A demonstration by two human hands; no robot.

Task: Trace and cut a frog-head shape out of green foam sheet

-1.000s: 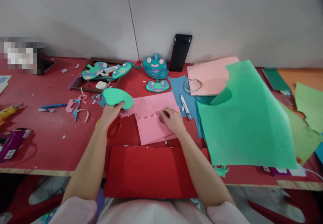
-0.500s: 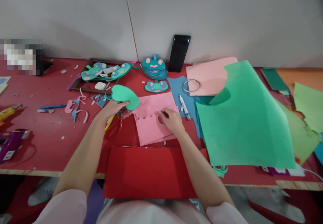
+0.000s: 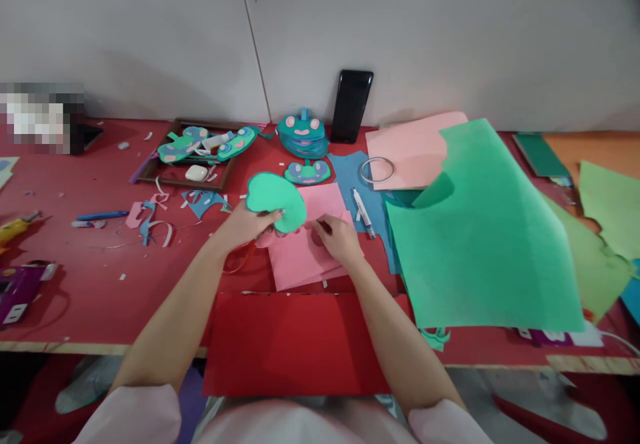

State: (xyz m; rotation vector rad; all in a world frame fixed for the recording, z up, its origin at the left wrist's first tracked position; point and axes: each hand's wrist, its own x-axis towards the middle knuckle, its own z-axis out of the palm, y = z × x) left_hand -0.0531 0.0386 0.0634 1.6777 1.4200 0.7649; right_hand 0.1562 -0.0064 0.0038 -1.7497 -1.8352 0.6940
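My left hand (image 3: 255, 224) grips a green rounded, bean-shaped cutout (image 3: 277, 197) by its lower edge, thumb on top. The cutout is held over the left part of a pink sheet (image 3: 300, 264). Just right of it, my right hand (image 3: 340, 237) has thumb and fingertips pinched together above the pink sheet; whatever they hold is too small to make out. A red loop of scissors handle (image 3: 243, 261) shows under my left wrist, the rest hidden. To the right of the pink sheet lies a white pen (image 3: 363, 211) on a blue sheet (image 3: 383, 244).
A large green sheet (image 3: 490, 257) covers the right side. A black phone (image 3: 353, 107) leans on the wall beside frog-faced pouches (image 3: 303, 137). Left are a brown tray (image 3: 227, 176), scraps (image 3: 145, 221) and a blue pen (image 3: 103, 215). A red board (image 3: 300, 344) lies at the front edge.
My left hand has moved right with the green cutout, bringing it over the pink sheet and close to my right hand. My right hand stays nearly in place.
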